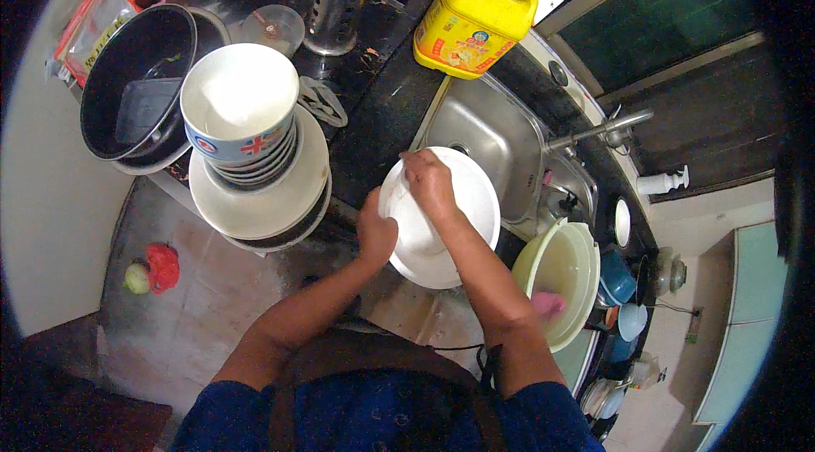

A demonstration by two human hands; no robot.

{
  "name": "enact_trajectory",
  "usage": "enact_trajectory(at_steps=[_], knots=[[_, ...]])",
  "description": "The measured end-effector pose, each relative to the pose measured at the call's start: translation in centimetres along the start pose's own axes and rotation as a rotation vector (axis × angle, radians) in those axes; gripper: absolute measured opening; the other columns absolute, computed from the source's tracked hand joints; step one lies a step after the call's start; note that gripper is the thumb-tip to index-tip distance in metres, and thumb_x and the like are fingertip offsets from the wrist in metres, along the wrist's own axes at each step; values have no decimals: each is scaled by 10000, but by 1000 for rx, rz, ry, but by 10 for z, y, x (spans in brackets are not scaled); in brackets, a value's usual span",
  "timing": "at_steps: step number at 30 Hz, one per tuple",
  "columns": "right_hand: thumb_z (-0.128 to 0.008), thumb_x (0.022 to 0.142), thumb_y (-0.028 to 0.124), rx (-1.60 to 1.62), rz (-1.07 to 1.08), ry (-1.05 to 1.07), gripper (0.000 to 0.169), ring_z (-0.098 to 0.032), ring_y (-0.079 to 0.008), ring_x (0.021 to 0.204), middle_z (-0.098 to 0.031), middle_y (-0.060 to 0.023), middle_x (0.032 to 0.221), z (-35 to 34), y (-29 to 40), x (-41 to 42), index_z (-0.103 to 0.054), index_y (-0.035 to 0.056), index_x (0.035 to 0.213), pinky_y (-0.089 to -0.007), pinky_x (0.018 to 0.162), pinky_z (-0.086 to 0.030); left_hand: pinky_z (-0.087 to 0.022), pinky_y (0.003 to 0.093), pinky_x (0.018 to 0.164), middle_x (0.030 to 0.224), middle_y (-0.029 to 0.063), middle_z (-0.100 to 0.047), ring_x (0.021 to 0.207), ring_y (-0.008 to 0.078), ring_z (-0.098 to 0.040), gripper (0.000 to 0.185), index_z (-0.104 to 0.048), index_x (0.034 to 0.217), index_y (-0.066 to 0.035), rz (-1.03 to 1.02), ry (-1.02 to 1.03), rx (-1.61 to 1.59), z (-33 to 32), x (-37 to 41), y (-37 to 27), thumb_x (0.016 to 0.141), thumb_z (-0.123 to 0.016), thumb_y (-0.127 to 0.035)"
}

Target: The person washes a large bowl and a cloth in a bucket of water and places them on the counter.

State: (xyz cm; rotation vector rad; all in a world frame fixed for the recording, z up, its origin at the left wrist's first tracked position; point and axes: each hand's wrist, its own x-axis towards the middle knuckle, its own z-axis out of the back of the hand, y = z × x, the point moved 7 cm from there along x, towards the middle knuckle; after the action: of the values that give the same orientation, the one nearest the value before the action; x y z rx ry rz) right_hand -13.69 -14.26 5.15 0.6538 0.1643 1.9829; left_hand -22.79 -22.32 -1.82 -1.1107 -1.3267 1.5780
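A large white plate or shallow dish [474, 197] is tilted in front of me, over the near edge of the sink. My left hand [377, 229] grips its left rim, with the thumb on the inner face. Against the upper left of that face lies my right hand [428, 181], its fingers bent; whether it holds a cloth cannot be told. Beyond the dish is the steel sink basin [493, 127] with its faucet [602, 132]. To the left, stacked bowls [239, 95] stand on wide plates [261, 216].
A black pan [95, 95] stands at the left, near a perforated steel utensil holder [331, 19]. A yellow detergent jug [474, 25] stands behind the sink. Right of my right arm is a pale green basin [573, 261] with a pink cloth [549, 304]. A red bag [163, 267] lies on the floor.
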Motion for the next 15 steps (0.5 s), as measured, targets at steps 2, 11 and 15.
enact_trajectory(at_steps=[2, 11, 15], knots=[[-528, 703, 8, 16, 58, 69, 188, -565, -287, 680, -560, -122, 759, -3, 7, -3, -618, 40, 865, -353, 610, -474, -401, 353, 849, 988, 191, -568, 947, 323, -541, 530, -484, 1092, 5, 1, 16, -70, -5, 2, 7, 573, -408, 84], [-629, 705, 83, -131, 61, -91, 160, -521, -231, 649, -532, -99, 698, 29, -28, 7, -659, 76, 862, -305, 610, -441, -414, 371, 819, 953, 212, -571, 907, 351, -547, 496, -493, 1061, 2, -15, -4, -23, -2, 1, 3, 573, -436, 71], [-600, 713, 90, 0, -184, -103, 107, -531, -290, 691, -536, -139, 741, 26, -48, 2, -637, 71, 812, -359, 614, -452, -415, 375, 816, 955, 215, -569, 907, 357, -545, 492, -489, 1060, 7, -61, -13, -36, -3, 1, 4, 577, -427, 78]])
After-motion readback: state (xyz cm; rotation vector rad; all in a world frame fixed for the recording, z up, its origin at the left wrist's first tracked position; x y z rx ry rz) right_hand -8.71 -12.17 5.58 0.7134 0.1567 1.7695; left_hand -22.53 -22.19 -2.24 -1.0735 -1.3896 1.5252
